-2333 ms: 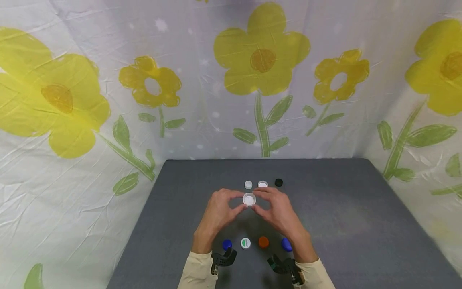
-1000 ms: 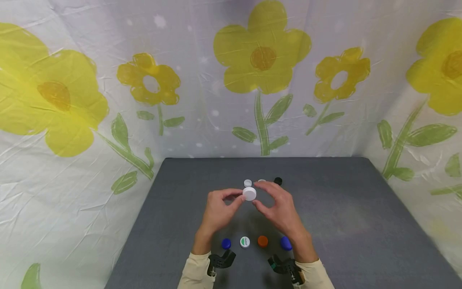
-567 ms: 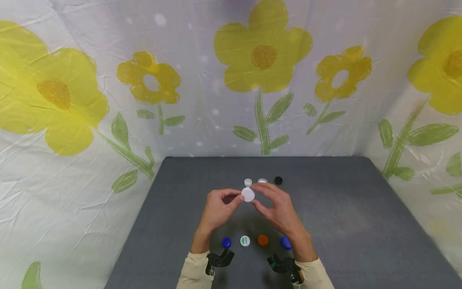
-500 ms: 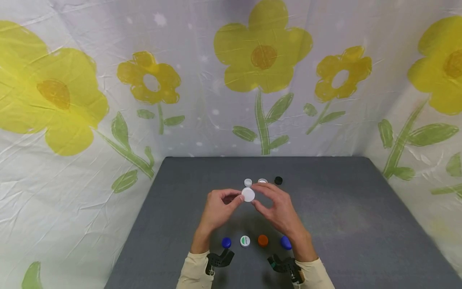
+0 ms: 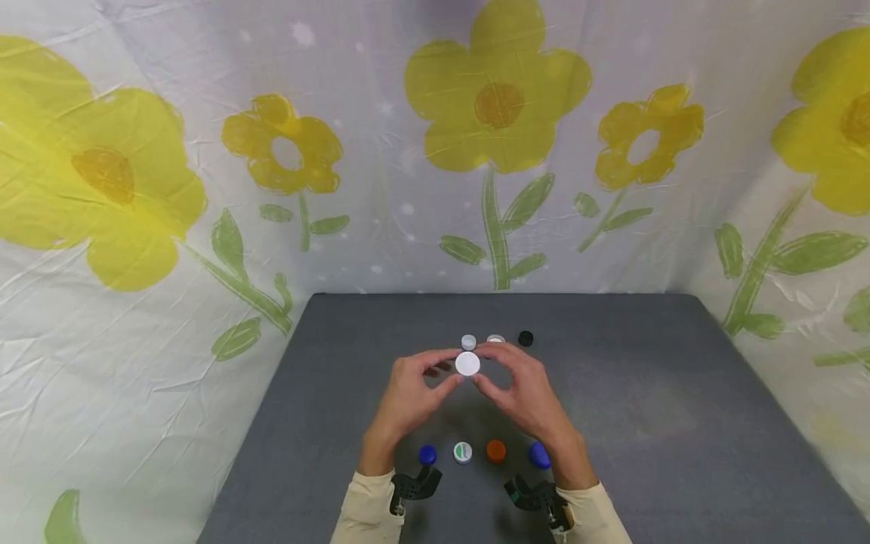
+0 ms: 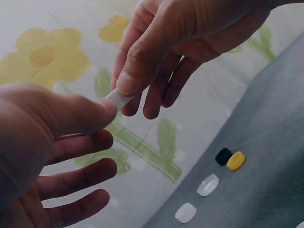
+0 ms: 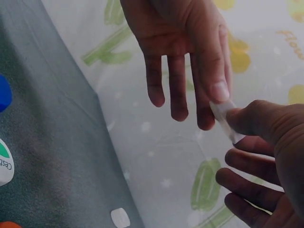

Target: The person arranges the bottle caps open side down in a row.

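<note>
A round white cap [image 5: 467, 364] hangs above the table with its flat face toward the head camera. My left hand [image 5: 412, 393] pinches its left edge between thumb and fingertips. On the opposite edge my right hand [image 5: 522, 389] pinches it the same way. Both wrist views show the cap [image 6: 118, 98] edge-on between the two thumbs; the other fingers are spread loosely. Just behind it on the table lie a small white cap [image 5: 468, 342], a second white cap [image 5: 496, 339] partly covered by my right fingers, and a black cap [image 5: 526, 338].
Nearer me on the dark grey table [image 5: 632, 423] sit a blue cap [image 5: 427, 455], a white cap with a green label [image 5: 463, 452], an orange cap [image 5: 496, 452] and another blue cap [image 5: 540, 455]. Beside the black one a yellow cap [image 6: 235, 161] shows. A flowered curtain [image 5: 381, 249] hangs behind.
The white cap has turned over, from its hollow inside to its flat face. One second ago my left hand alone held it; my right fingers have since come together on its edge.
</note>
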Demonstrator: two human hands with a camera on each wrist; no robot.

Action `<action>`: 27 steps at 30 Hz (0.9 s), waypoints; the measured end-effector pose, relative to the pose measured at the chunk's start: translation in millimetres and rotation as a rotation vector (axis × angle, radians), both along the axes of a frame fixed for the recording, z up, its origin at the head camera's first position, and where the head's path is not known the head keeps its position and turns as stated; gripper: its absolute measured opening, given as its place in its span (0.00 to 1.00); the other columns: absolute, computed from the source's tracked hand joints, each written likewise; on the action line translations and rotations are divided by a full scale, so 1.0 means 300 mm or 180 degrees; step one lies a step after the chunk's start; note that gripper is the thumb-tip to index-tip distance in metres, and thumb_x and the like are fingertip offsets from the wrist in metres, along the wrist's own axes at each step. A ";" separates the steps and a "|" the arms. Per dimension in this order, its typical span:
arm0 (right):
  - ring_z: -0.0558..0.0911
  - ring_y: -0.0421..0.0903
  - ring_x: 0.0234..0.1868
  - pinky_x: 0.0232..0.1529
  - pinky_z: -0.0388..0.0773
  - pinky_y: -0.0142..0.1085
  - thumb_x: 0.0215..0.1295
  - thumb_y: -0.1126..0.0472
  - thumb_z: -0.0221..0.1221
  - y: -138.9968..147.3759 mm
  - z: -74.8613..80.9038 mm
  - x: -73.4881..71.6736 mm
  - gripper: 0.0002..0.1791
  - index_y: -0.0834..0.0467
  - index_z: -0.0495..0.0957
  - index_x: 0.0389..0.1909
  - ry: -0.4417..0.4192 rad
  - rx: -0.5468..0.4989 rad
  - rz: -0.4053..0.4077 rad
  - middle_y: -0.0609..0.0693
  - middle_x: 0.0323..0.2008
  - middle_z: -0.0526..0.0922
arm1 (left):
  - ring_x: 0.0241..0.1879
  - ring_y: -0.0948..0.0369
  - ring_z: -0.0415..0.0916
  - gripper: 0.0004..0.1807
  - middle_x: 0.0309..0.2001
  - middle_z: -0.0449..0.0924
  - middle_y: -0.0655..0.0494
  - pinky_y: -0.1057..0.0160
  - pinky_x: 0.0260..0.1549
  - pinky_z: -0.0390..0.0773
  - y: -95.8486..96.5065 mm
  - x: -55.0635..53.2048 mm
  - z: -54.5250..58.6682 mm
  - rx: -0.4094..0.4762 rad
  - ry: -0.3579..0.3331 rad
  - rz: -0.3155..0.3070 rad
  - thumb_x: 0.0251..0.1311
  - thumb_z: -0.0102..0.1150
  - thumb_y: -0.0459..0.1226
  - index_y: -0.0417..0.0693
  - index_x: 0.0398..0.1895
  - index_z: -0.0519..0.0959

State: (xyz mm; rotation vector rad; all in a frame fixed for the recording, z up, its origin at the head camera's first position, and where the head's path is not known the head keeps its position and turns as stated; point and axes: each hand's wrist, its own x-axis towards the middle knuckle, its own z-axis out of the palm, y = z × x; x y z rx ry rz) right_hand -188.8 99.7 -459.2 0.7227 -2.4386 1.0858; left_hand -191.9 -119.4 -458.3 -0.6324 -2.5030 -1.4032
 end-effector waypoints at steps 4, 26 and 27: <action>0.81 0.46 0.59 0.60 0.77 0.51 0.63 0.51 0.69 -0.009 0.001 -0.001 0.20 0.49 0.82 0.55 -0.0088 0.0072 0.0015 0.44 0.57 0.82 | 0.43 0.59 0.84 0.19 0.50 0.87 0.59 0.57 0.45 0.84 -0.004 0.006 0.004 -0.0189 0.0161 0.0102 0.58 0.73 0.40 0.54 0.54 0.85; 0.81 0.53 0.55 0.56 0.78 0.50 0.57 0.55 0.73 -0.165 -0.084 -0.042 0.17 0.55 0.86 0.47 -0.0294 0.0596 0.0040 0.50 0.52 0.84 | 0.48 0.51 0.84 0.14 0.45 0.89 0.53 0.48 0.49 0.81 -0.110 0.015 -0.046 -0.1021 -0.0015 0.0423 0.55 0.74 0.38 0.49 0.45 0.88; 0.81 0.53 0.54 0.56 0.78 0.51 0.57 0.55 0.73 -0.175 -0.096 -0.045 0.17 0.55 0.87 0.47 -0.0315 0.0626 0.0051 0.51 0.52 0.84 | 0.47 0.51 0.84 0.13 0.44 0.89 0.53 0.49 0.49 0.81 -0.116 0.015 -0.056 -0.1078 -0.0065 0.0434 0.55 0.74 0.38 0.49 0.45 0.88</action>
